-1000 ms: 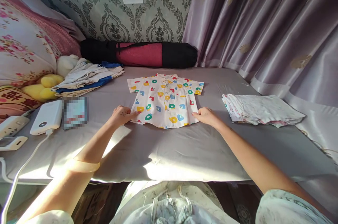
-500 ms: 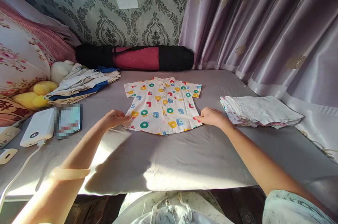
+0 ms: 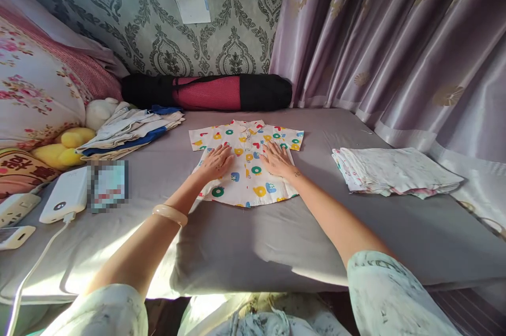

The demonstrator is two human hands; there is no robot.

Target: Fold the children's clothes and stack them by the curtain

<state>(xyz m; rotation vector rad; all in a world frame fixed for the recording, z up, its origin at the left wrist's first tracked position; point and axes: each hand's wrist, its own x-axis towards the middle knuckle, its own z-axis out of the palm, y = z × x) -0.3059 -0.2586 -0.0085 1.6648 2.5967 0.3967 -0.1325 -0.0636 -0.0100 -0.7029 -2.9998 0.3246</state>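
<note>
A small short-sleeved shirt [image 3: 247, 180] lies spread face up on the grey sheet, its collar pointing away from me. It is white with red, yellow, green and blue printed shapes and has a buttoned front. Flat on its left half rests my left hand [image 3: 216, 162], fingers stretched out. My right hand [image 3: 278, 160] lies on the right half the same way, fingers spread. Neither hand grips the cloth. Both short sleeves of the shirt stick out beyond my hands.
To the right is a stack of folded white clothes [image 3: 395, 171]. A pile of loose clothes [image 3: 132, 130] lies at the left, near a yellow plush toy [image 3: 65, 149]. A white power bank [image 3: 65, 196] with a cable and a phone [image 3: 109, 185] sit nearer. A black-and-red rolled bag [image 3: 207, 92] lines the wall.
My hands have let go of the shirt's lower corners. They have moved inward and up onto its front, now lying flat. The view has shifted slightly.
</note>
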